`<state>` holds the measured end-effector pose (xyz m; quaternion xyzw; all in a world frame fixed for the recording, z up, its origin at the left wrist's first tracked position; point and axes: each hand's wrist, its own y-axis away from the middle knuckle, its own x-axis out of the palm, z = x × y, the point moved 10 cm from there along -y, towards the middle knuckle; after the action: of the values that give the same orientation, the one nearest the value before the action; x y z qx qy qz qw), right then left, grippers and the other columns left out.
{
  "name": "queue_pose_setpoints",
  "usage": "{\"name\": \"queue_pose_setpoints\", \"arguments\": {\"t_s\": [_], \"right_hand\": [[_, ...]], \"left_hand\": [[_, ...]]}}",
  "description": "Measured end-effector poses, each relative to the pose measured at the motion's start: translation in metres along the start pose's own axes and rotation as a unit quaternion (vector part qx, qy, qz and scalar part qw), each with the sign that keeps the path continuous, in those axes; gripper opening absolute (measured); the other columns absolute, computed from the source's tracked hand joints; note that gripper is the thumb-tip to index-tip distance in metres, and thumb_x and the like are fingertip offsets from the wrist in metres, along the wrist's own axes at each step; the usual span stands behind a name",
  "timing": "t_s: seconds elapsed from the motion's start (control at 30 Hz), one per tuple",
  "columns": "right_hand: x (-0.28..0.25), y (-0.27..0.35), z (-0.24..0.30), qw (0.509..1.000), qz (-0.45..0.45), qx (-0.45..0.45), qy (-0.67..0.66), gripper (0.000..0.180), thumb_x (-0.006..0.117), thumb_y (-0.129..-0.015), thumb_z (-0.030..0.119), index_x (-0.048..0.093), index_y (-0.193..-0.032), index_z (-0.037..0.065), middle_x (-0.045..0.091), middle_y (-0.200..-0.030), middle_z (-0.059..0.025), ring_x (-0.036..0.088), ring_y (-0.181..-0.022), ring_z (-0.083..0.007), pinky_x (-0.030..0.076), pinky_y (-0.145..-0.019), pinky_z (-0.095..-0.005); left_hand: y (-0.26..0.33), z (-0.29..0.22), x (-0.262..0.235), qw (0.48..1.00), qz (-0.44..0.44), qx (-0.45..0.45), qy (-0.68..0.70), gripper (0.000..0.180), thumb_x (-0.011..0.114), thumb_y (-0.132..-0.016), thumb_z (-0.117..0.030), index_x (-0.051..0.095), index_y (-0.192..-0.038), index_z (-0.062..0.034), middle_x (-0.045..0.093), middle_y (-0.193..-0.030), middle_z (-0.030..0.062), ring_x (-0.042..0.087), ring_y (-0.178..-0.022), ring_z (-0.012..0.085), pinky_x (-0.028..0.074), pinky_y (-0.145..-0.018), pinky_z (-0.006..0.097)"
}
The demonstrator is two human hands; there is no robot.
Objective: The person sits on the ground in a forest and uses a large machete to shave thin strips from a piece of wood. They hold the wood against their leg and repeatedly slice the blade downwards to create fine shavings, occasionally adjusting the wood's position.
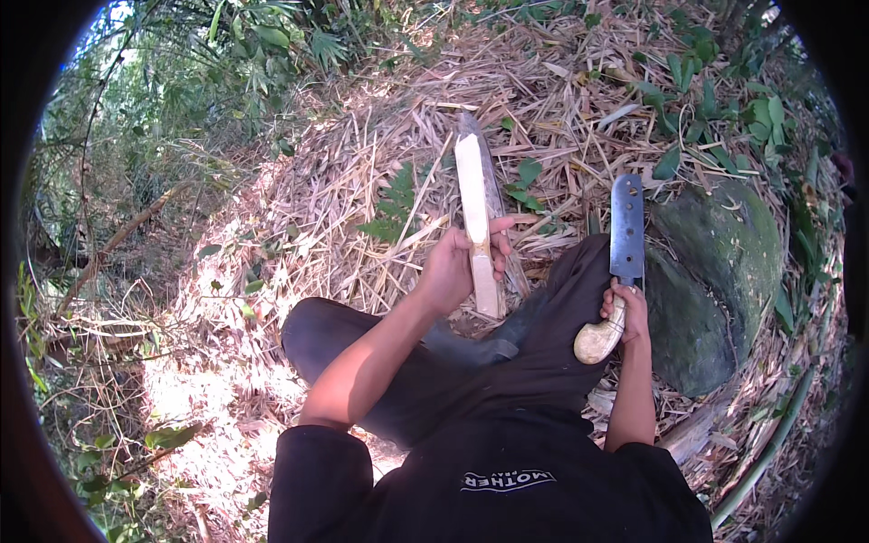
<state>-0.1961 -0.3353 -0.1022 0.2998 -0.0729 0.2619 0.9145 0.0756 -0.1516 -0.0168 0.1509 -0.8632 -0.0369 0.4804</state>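
My left hand (450, 271) is closed around a pale split bamboo piece (472, 181), its thumb and fingers at the darker joint near the lower end. The piece stands lengthwise in front of me, its far end narrowing to a grey tip. Just behind it lies a weathered grey-brown length of wood (494, 195); I cannot tell whether the two touch. In my right hand (634, 312) is a machete (626, 226), gripped by its curved, pale handle. Its broad dark blade has several round holes and points away from me, apart from the bamboo.
A mossy dark rock (701, 281) stands right beside the machete. My crossed legs (552, 317) in dark trousers lie below both hands. Dry leaf litter (362, 172) covers the ground, with green plants (765, 118) at the right and undergrowth at the left. A green stalk (769, 448) lies lower right.
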Motion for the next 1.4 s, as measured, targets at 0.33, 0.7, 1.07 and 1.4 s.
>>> {"name": "queue_pose_setpoints", "arguments": {"t_s": [0.33,0.7,1.07,1.4], "right_hand": [[-0.008,0.001,-0.001,0.999,-0.044,-0.001,0.003,0.013,0.059,-0.092,0.017,0.056,-0.099,0.006,0.056,-0.068,-0.0051,0.051,-0.05,-0.0129,0.047,-0.049,-0.0292],[-0.005,-0.001,-0.008,0.999,-0.039,0.025,-0.026,0.015,0.058,-0.091,0.02,0.055,-0.097,0.006,0.057,-0.07,-0.005,0.052,-0.052,-0.0131,0.047,-0.051,-0.0295],[-0.013,0.003,0.0,0.998,-0.029,0.037,-0.047,0.015,0.063,-0.089,0.016,0.059,-0.089,0.002,0.063,-0.069,-0.0095,0.061,-0.054,-0.0178,0.054,-0.052,-0.0328],[-0.003,0.005,0.007,0.994,-0.009,0.004,-0.11,0.019,0.068,-0.087,0.012,0.063,-0.092,-0.005,0.066,-0.071,-0.0148,0.063,-0.053,-0.02,0.054,-0.047,-0.0352]], "left_hand": [[0.001,-0.002,-0.027,0.991,-0.125,0.038,-0.004,0.053,0.033,-0.092,-0.036,0.051,-0.126,0.0011,0.057,-0.075,0.0114,0.05,-0.064,0.0225,0.045,-0.065,0.036],[0.055,0.166,-0.094,0.907,-0.276,-0.308,-0.078,0.045,0.03,-0.103,-0.035,0.04,-0.124,0.0041,0.067,-0.087,0.0205,0.065,-0.063,0.0254,0.057,-0.056,0.039],[-0.008,-0.091,-0.049,0.97,-0.227,0.079,0.014,0.062,0.037,-0.1,-0.049,0.015,-0.139,-0.0055,0.029,-0.13,0.0257,0.036,-0.114,0.0376,0.037,-0.095,0.048],[-0.018,-0.078,-0.282,0.926,-0.284,-0.094,-0.229,0.039,0.046,-0.101,-0.036,0.054,-0.117,-0.0012,0.064,-0.114,0.013,0.061,-0.097,0.0243,0.05,-0.085,0.039]]}}
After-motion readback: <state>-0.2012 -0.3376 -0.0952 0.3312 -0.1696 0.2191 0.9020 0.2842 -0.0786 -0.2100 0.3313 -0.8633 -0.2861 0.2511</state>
